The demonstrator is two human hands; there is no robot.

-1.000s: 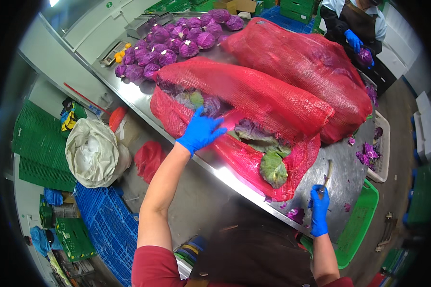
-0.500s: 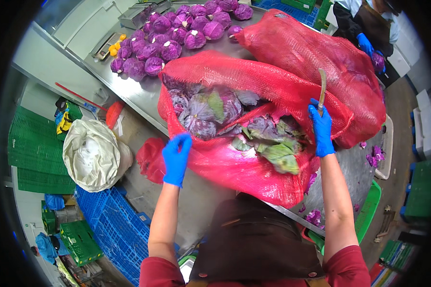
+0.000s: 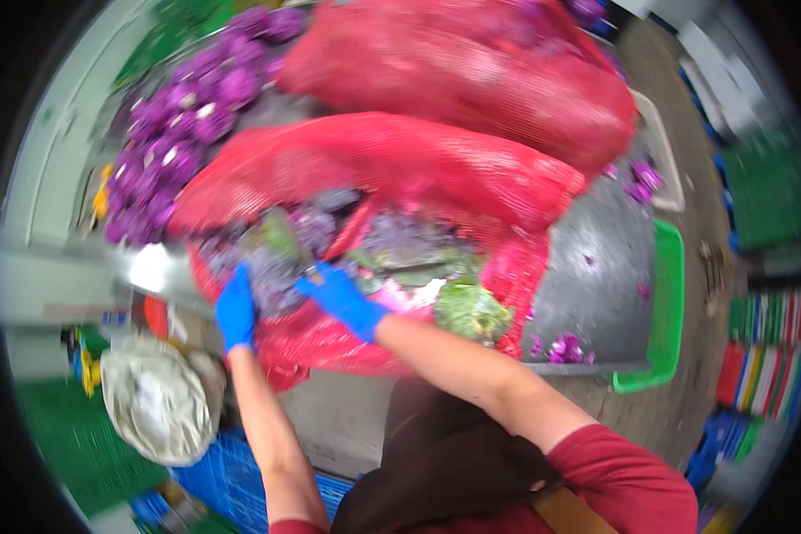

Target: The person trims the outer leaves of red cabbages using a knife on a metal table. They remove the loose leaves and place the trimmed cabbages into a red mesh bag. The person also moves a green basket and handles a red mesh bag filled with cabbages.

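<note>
An opened red mesh sack (image 3: 365, 156) lies across the metal table in front of me, with purple cabbages (image 3: 280, 276) and loose green outer leaves (image 3: 472, 310) inside. My left hand (image 3: 236, 311), in a blue glove, is at the left side of the nearest cabbage, its fingers stretched forward. At that cabbage's right side is my right hand (image 3: 340, 301), also gloved in blue, its fingers closed round a knife. The blade is smeared by motion and mostly lost against the cabbages.
Behind lies a second, full red mesh sack (image 3: 463, 71). Trimmed purple cabbages (image 3: 187, 116) are heaped at the far left of the table (image 3: 596, 267). A white sack (image 3: 156, 400) stands at left, a green crate (image 3: 663, 311) at the right edge. Purple scraps (image 3: 565, 349) lie near the front.
My view has swung to the right. My right hand has come left from the sack's right side to the cabbages, taking the knife along. My left hand has moved in to the cabbage.
</note>
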